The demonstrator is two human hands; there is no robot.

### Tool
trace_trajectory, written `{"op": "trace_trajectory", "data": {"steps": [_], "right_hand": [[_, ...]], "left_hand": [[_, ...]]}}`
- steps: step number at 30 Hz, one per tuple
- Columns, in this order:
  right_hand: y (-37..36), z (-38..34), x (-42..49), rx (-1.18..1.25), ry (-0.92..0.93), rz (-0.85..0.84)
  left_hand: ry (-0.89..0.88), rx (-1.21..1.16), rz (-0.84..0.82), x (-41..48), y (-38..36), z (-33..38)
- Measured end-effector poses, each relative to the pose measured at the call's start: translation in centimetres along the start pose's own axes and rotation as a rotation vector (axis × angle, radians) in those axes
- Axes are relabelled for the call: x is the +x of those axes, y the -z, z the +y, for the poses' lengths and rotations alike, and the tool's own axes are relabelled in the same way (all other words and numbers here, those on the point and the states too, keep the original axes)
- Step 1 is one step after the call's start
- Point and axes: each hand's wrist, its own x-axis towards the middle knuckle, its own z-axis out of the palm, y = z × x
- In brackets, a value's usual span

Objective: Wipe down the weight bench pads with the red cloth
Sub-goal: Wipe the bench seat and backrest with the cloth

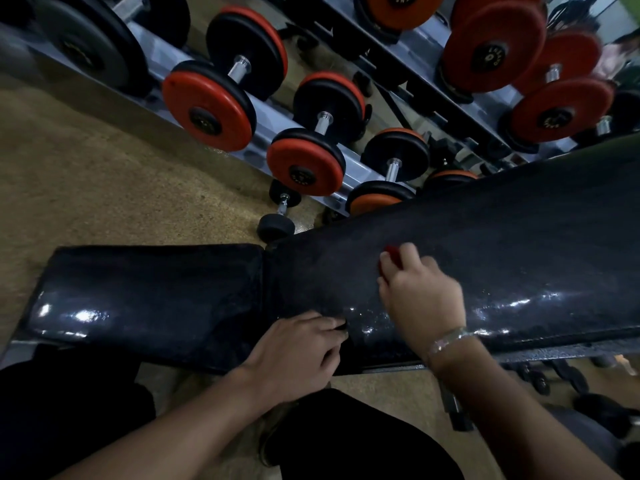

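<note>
Your right hand (pixel 420 292) was clamped on the red cloth (pixel 393 255), fingers curled over it and pressing it onto the long back pad (pixel 536 230) of the bench. Only a small red wad showed past your fingertips; the rest was hidden under the palm. Your left hand (pixel 298 351) lay nearer you and to the left of the right one, at the near edge of the padding by the seam where the seat pad (pixel 149 289) began. Its fingers were bent, but I cannot tell whether they gripped the edge or only braced there. The cloth looked soft, light and limp, so it would likely bunch or slip free unless you kept it balled in the palm and pressed flat from above. The black vinyl looked glossy and firm, probably slick. By my reading, the stretch beyond your right fingertips and the seat pad left of your left hand were not yet wiped.
</note>
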Motion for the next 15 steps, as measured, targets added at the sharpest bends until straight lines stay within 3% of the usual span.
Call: {"op": "trace_trajectory", "data": {"steps": [4,7,11,15], "right_hand": [[-0.3,0.7,-3.1,0.071,0.155,-0.009],[0.0,2.5,-1.9,0.064,0.089,0.024],[-0.6,0.1,1.1,0.007,-0.002,0.064],[-1.4,-3.0,-0.6,0.038,0.108,-0.001]], "left_hand": [[0.001,-0.027,0.006,0.3,0.2,-0.2],[0.070,-0.078,0.063,0.4,0.0,-0.4],[0.315,-0.180,0.207,1.1,0.2,-0.8],[0.581,-0.266,0.040,1.2,-0.3,-1.6]]}}
